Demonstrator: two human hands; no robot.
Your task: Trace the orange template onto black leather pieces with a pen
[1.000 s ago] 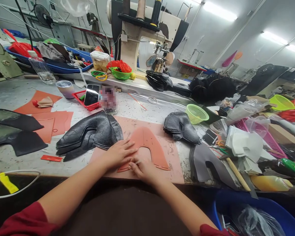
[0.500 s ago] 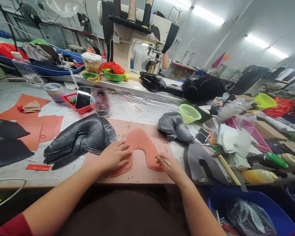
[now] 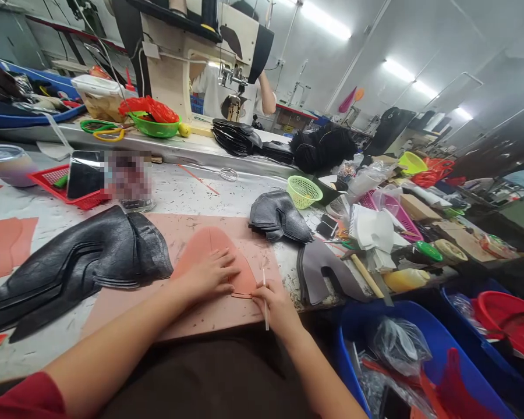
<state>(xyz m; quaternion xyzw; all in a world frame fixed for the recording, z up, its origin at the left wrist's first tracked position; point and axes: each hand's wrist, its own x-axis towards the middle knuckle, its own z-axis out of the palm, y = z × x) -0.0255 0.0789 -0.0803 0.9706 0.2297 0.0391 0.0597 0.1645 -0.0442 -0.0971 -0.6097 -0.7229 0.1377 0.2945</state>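
My left hand (image 3: 213,272) lies flat with its fingers spread on an orange, arch-shaped pattern piece (image 3: 209,241), covering much of its middle. The pattern lies on a pink sheet (image 3: 187,320) at the front of the table. At the pattern's lower right corner, my right hand (image 3: 276,302) is closed around a thin white pen-like stick (image 3: 265,291) that stands nearly upright. A stack of black leather pieces (image 3: 109,244) lies left of the pattern. A smaller black stack (image 3: 277,214) lies beyond it to the right, with grey arch-shaped pieces (image 3: 327,270) nearer me.
A sewing machine (image 3: 166,64) stands behind the table, with a person's arm (image 3: 267,94) beyond it. A red basket (image 3: 85,198) holds a phone. A green basket (image 3: 304,192) and a wooden-handled tool (image 3: 367,276) lie right. Blue bins (image 3: 344,343) stand below the right edge.
My view has swung right. A white stick now shows in my right hand, at the pattern's lower right corner. My left hand has shifted right across the pattern, over its opening.
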